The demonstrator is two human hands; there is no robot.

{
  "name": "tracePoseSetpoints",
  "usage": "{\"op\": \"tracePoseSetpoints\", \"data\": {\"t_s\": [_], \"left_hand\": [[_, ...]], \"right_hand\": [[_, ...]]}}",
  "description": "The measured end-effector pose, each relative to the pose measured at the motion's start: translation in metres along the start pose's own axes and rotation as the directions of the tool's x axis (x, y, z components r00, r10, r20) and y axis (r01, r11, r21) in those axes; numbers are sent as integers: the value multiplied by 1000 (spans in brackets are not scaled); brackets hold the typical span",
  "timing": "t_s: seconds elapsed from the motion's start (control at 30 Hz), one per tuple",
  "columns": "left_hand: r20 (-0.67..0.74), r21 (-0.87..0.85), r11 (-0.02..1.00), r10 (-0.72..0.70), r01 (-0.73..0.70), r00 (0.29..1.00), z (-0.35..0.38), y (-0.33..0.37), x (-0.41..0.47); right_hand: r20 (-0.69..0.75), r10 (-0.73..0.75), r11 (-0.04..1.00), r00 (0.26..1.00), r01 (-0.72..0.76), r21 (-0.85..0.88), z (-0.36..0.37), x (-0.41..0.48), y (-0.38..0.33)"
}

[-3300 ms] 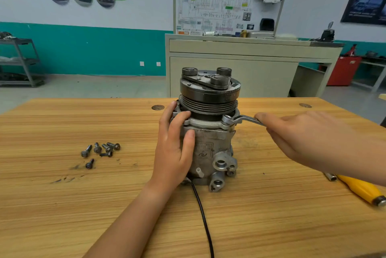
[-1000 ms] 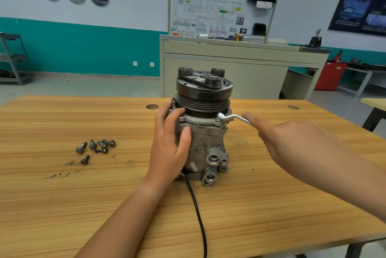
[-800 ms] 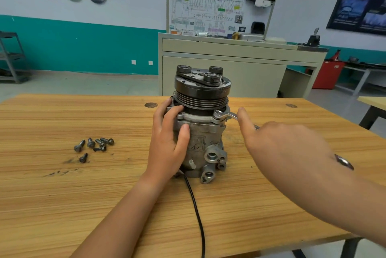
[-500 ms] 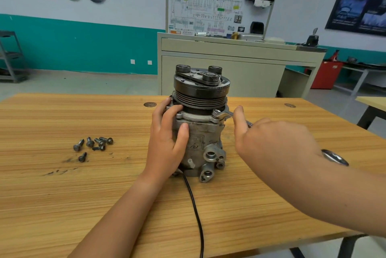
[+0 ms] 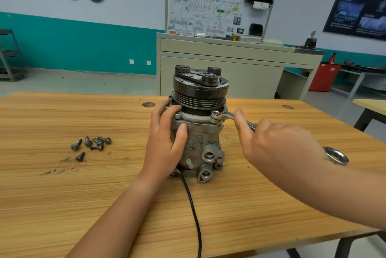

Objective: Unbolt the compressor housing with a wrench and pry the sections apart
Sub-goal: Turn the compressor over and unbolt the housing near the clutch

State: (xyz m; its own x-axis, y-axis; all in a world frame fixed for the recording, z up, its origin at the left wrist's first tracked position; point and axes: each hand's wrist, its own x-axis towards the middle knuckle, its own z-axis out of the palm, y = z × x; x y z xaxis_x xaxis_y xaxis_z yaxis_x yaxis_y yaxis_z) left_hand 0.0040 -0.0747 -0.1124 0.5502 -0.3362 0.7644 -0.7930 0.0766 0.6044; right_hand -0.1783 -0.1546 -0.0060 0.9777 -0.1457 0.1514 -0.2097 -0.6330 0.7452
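Note:
A grey metal compressor [image 5: 198,138] stands upright on the wooden table [image 5: 62,184], its black pulley on top. My left hand [image 5: 167,142] wraps round the left side of the housing, thumb on the front. A silver wrench [image 5: 227,116] has its ring end on a bolt at the right of the housing's upper flange. My right hand [image 5: 277,145] grips the wrench's shaft, index finger stretched along it. The wrench's other ring end [image 5: 336,155] sticks out past my wrist.
Several loose bolts [image 5: 92,144] lie on the table to the left of the compressor. A black cable [image 5: 193,211] runs from the compressor's base to the table's near edge. A beige cabinet [image 5: 229,69] with a wiring board stands behind the table.
My right hand has slid up the wrench toward the compressor and closed round its shaft. The left hand has kept its hold on the housing. The camera has shifted slightly.

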Motion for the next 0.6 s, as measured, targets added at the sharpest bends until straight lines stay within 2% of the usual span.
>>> {"op": "tracePoseSetpoints", "data": {"t_s": [0.03,0.1,0.17,0.23,0.3,0.37,0.5,0.6], "left_hand": [[2,0,1000,-2,2,1000,0,0,0],[-1,-2,1000,7,-7,1000,-1,0,-1],[-4,0,1000,14,-14,1000,0,-1,0],[-10,9,1000,20,-20,1000,0,-2,1],[-13,17,1000,23,-23,1000,0,-2,1],[-7,15,1000,16,-16,1000,0,-2,1],[-7,18,1000,5,-5,1000,0,-1,0],[-6,10,1000,1,-1,1000,0,-2,0]], "right_hand": [[-19,66,997,998,-65,28,3,0,5],[28,93,990,995,-96,102,23,3,14],[20,63,987,998,-65,148,39,6,24],[54,106,978,993,-114,177,40,14,34],[-130,93,952,987,-49,303,50,21,42],[-215,59,940,975,19,341,53,24,47],[-272,93,916,958,25,401,52,21,44],[-267,57,913,962,58,404,48,14,32]]}}
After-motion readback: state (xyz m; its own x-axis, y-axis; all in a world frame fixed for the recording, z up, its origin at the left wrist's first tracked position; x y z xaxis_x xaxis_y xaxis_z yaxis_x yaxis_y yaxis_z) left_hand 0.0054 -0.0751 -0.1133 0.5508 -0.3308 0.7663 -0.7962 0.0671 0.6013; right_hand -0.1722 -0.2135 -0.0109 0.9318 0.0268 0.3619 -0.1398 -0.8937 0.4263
